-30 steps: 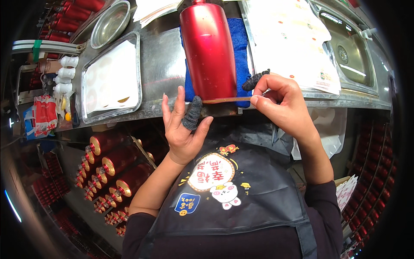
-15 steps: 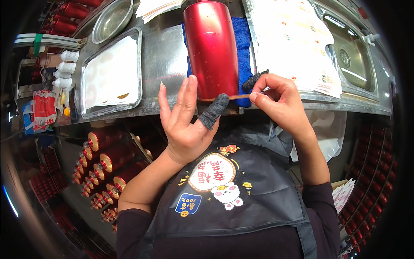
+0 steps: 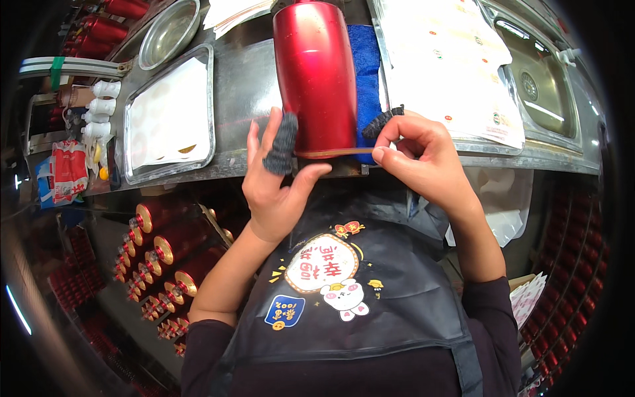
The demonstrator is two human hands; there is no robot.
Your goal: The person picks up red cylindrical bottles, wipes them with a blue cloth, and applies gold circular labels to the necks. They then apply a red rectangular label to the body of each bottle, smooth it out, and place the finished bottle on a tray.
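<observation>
R hand (image 3: 423,155) is pinching one end of a thin brownish strip (image 3: 345,151) betw. thumb & finger; strip is running across the near end of a red bottle (image 3: 316,83). Bottle is lying on a blue towel (image 3: 368,56) on the metal tabletop (image 3: 245,86). L hand (image 3: 272,193) is hovering at the bottle's near L corner, fingers & thumb apart; can't tell if it's touching. Both hands are wearing a dk grey knit finger sleeve (image 3: 282,142). To the L, a metal tray (image 3: 213,112) is holding white paper, w/ a metal bowl (image 3: 169,34) lying behind; to the R, printed sheets (image 3: 436,79) are lying nr. a sink (image 3: 544,109). Below the tabletop, L side, more red bottles w/ gold ends (image 3: 173,231) are lying in rows.
</observation>
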